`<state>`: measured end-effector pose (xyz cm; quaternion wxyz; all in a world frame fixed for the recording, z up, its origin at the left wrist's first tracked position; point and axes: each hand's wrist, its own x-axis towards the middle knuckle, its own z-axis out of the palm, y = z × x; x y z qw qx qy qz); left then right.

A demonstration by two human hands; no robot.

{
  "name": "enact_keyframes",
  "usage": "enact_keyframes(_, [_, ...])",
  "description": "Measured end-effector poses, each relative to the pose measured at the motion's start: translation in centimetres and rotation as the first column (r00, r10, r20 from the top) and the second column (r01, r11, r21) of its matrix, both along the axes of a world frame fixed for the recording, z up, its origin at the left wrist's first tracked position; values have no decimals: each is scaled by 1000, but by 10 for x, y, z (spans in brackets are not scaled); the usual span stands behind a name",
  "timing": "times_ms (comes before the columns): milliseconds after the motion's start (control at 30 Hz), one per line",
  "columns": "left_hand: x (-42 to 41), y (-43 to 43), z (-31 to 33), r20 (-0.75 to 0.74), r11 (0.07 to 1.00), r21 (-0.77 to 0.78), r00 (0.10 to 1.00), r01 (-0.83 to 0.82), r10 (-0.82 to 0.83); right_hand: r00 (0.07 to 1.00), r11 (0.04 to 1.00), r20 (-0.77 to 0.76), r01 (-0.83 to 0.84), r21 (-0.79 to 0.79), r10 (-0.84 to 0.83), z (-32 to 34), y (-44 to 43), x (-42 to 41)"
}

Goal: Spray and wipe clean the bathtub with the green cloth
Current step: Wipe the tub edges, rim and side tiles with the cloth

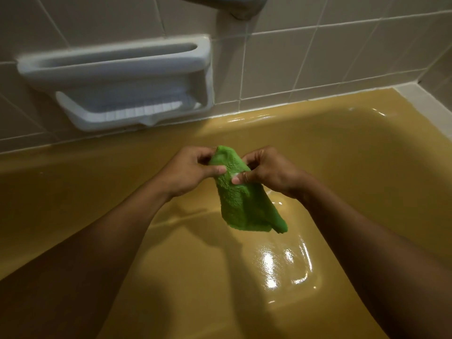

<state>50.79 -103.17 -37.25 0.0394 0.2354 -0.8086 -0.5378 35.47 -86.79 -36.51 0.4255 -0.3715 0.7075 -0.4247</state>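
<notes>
Both hands are up over the bathtub (354,152), and the green cloth (244,206) hangs between them in the air. It touches nothing below and sits above the sloping inner wall, closer to the tub's far rim than to the near one. The left hand (190,173) pinches the upper fold, thumb pressed across the nap with the other fingers (216,170) curled behind. The right hand (267,173) pinches just beside it, fingertips tight on a pale bit at the cloth's edge, perhaps a label. So both sets of fingers are closed on the cloth, close together, with the rest dangling in a loose point. To my eye this is the sorting-out step, getting the cloth into shape for wiping. It would go best if the hands drew apart along the top edge to open it flat, then folded it into a pad that fills one palm, because a bunched cloth only skates on enamel this glossy. The tub floor shines near the right-hand corner, which may be wet, so starting at the far rim under the soap dish (117,86) and working down the slope toward the floor would stop drips running over finished parts. I see no spray bottle from here.
</notes>
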Motion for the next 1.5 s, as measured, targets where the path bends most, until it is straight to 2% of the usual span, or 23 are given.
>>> enact_keyframes(100, [6,-1,1,-10,995,77,998,-59,60,996,993,-50,-71,99,76,-2,3,-11])
enact_keyframes(200, [18,-11,10,-62,954,208,970,-217,235,964,938,-98,-214,274,249,-12,3,-20])
enact_keyframes(267, [31,-23,20,-72,909,303,944,-286,321,966,933,-96,-202,298,240,-18,0,-23])
enact_keyframes(367, [54,-36,30,-31,820,475,925,-319,378,996,985,-51,-58,164,67,-16,-14,-20])
enact_keyframes(433, [69,-42,31,-4,713,620,908,-327,420,987,988,-59,152,18,-150,-15,-32,-8])
enact_keyframes(467, [76,-44,32,1,666,670,897,-328,441,952,955,-83,291,-51,-294,-16,-44,-1])
enact_keyframes(533, [85,-45,32,6,591,737,877,-328,480,812,822,-134,548,-157,-567,-21,-68,22])
enact_keyframes(600, [90,-45,33,4,543,777,865,-319,502,705,704,-42,700,-123,-708,-20,-85,56])
enact_keyframes(633, [92,-44,34,3,527,791,863,-311,505,704,704,78,709,-32,-706,-16,-92,75])
enact_keyframes(700, [96,-45,38,7,516,802,867,-302,498,709,784,352,603,147,-611,-7,-101,112])
enact_keyframes(767, [101,-47,43,14,531,793,880,-299,475,683,843,533,526,116,-499,-3,-104,142])
enact_keyframes(900, [113,-57,52,-4,570,773,897,-279,443,726,890,623,445,-102,-291,-10,-101,180])
enact_keyframes(1033, [116,-59,55,5,626,728,916,-278,401,689,840,656,520,-153,-307,-14,-100,196])
enact_keyframes(1167, [113,-57,61,-3,689,679,938,-253,347,686,799,603,587,-129,-407,-15,-99,194])
enact_keyframes(1333, [100,-57,65,5,673,686,927,-276,375,727,762,465,629,-154,-505,-9,-102,183])
enact_keyframes(1433, [90,-61,63,15,650,691,905,-317,426,780,759,261,621,-198,-570,-4,-106,169])
enact_keyframes(1500, [83,-65,62,25,673,649,894,-355,447,798,761,103,599,-251,-594,-1,-110,157])
